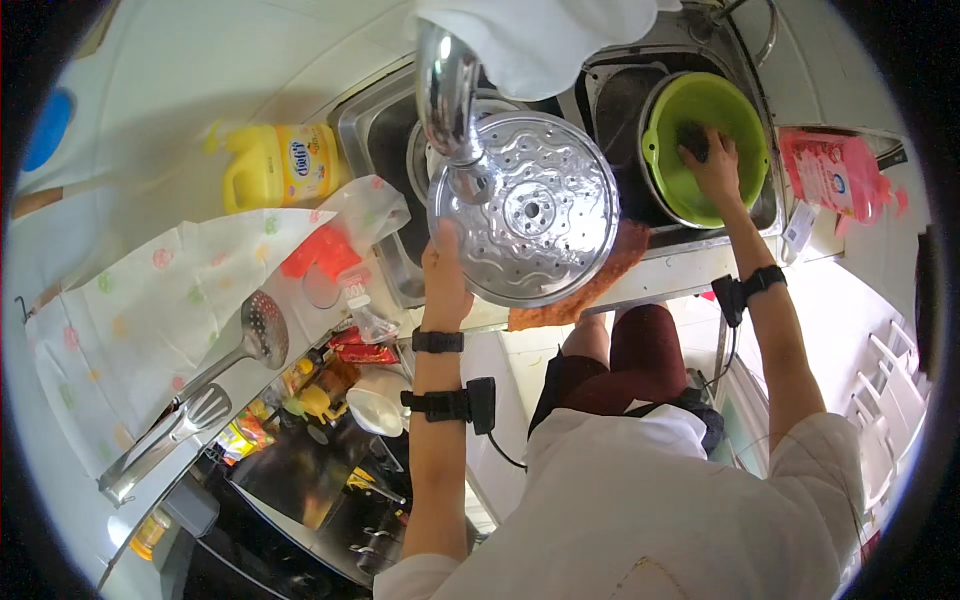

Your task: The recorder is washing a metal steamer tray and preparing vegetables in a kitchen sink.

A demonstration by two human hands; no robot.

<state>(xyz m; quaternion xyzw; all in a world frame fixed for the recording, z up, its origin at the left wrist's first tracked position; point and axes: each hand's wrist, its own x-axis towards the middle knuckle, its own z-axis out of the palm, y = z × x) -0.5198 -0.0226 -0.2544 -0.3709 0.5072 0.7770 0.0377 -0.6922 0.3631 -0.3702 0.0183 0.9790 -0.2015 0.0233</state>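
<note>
My left hand (445,281) grips the near left edge of a round, perforated metal steamer plate (551,247), with the thumb on its upper face. The shiny plate is over the left basin of the stainless steel sink (358,129). A chrome faucet (442,90) rises in front of its far left part. In the right basin sits a green plastic basin (679,202), apparently inside a metal bowl (646,169). My right hand (716,169) reaches into the green basin and holds a dark scouring pad (691,141); the fingers partly cover the pad.
A yellow detergent jug (259,169) lies left of the sink; a pink detergent bottle (829,176) is at the right. A white cloth (555,45) hangs near the faucet. An orange-brown rag (630,251) lies along the sink's front edge. A skimmer (264,330) and slotted turner (206,409) hang at left.
</note>
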